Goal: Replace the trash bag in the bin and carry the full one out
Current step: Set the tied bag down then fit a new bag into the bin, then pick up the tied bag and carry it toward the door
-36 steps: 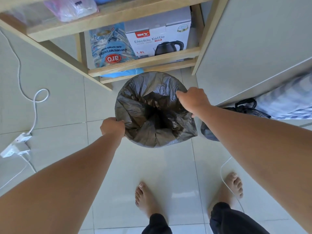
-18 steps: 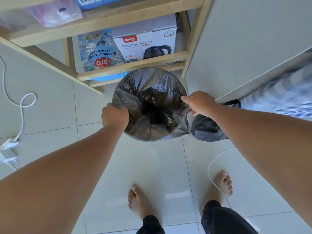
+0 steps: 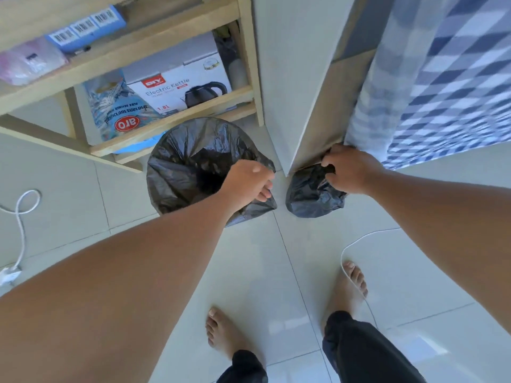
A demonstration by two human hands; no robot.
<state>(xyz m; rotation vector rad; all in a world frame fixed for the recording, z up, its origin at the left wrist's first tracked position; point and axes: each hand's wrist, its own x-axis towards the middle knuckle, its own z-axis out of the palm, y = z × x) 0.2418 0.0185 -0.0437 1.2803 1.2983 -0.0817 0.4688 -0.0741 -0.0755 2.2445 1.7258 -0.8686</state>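
Tiled floor [image 3: 276, 272], right hand [image 3: 349, 172] gripping full bag [image 3: 309, 197]

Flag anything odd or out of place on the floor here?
One thing: a thin white cable lies loose across the tiles and runs right by the right foot, a possible trip hazard. No spill shows around the lined bin or the full bag.

Head view: looks steeply down from head height, facing the bin [image 3: 193, 167] and shelf [image 3: 171, 125].
Nearness: forearms fill the foreground; floor [image 3: 276, 272] seems far.
Shared: single view.
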